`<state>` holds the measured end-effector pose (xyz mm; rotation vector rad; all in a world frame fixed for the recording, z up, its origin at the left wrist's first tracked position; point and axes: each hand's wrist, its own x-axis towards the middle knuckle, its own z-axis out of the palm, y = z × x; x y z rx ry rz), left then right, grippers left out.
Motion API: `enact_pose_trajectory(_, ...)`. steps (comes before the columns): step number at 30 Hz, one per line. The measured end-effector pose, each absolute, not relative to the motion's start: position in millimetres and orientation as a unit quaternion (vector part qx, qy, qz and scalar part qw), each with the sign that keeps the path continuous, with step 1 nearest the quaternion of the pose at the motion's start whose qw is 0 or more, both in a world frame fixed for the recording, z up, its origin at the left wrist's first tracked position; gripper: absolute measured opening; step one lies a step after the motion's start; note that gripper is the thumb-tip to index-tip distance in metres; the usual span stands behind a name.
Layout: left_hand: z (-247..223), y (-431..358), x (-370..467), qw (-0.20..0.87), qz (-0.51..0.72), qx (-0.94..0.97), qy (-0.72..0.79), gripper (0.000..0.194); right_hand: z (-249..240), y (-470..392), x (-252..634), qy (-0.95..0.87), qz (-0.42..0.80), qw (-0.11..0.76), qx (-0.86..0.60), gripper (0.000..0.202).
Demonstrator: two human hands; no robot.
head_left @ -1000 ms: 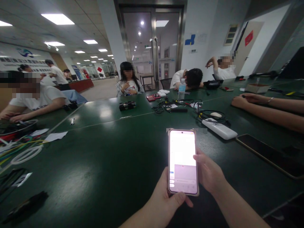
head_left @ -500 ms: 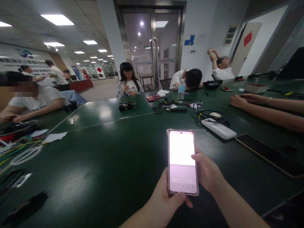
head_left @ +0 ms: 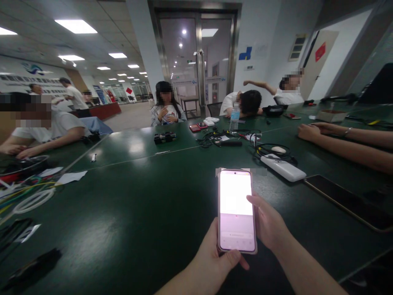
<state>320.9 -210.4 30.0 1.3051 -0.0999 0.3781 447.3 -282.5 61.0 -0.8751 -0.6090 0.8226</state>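
Note:
A lit smartphone (head_left: 236, 233) in a pale case is held upright above the green table, its screen white at the top and pinkish below. My left hand (head_left: 211, 258) wraps round its lower left corner, with the thumb across the bottom edge. On the right side my right hand (head_left: 272, 225) grips the phone, and its thumb tip lies over the right edge of the screen. The fingers of that hand are mostly hidden behind the phone. To the right of my hands a dark phone (head_left: 350, 200) lies flat on the table, near a white power bank (head_left: 284, 167).
Several people sit round the green table (head_left: 129, 205); another person's forearms (head_left: 346, 139) rest at the right. A water bottle (head_left: 234, 118), black cables (head_left: 215, 139) and a black device (head_left: 165, 137) lie or stand farther back. Coloured cables (head_left: 27, 192) and papers (head_left: 72, 177) are at the left.
My right thumb has shifted slightly up along the screen edge; both hands still hold the phone. At the back right, a person's raised arms have come down, one now stretched out to the left.

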Motion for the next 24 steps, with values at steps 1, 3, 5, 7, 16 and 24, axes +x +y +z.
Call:
enact_pose_trajectory(1, 30.5, -210.4, 320.6, 0.776, 0.175, 0.605, -0.044, 0.056, 61.1, -282.2, 447.1, -0.280, 0.385, 0.781, -0.405, 0.037)
enact_pose_trajectory(3, 31.1, -210.2, 320.1, 0.773, 0.177, 0.607, -0.044, 0.056, 61.1, -281.8, 446.7, -0.279, 0.389, 0.779, -0.404, 0.036)
enact_pose_trajectory(5, 31.2, -210.0, 320.0, 0.772, 0.176, 0.609, -0.044, 0.057, 61.0, -281.5, 446.4, -0.274, 0.390, 0.780, -0.406, 0.036)
enact_pose_trajectory(7, 30.5, -209.8, 320.1, 0.772, 0.172, 0.610, -0.046, 0.057, 61.5, -281.5, 445.9, -0.267, 0.391, 0.780, -0.410, 0.037)
enact_pose_trajectory(16, 26.9, -209.2, 320.7, 0.778, 0.174, 0.602, -0.047, 0.059, 65.6, -282.7, 444.0, -0.276, 0.391, 0.783, -0.399, 0.044)
enact_pose_trajectory(24, 30.7, -210.5, 319.2, 0.780, 0.166, 0.602, -0.047, 0.056, 60.7, -284.6, 446.9, -0.313, 0.382, 0.777, -0.391, 0.037)
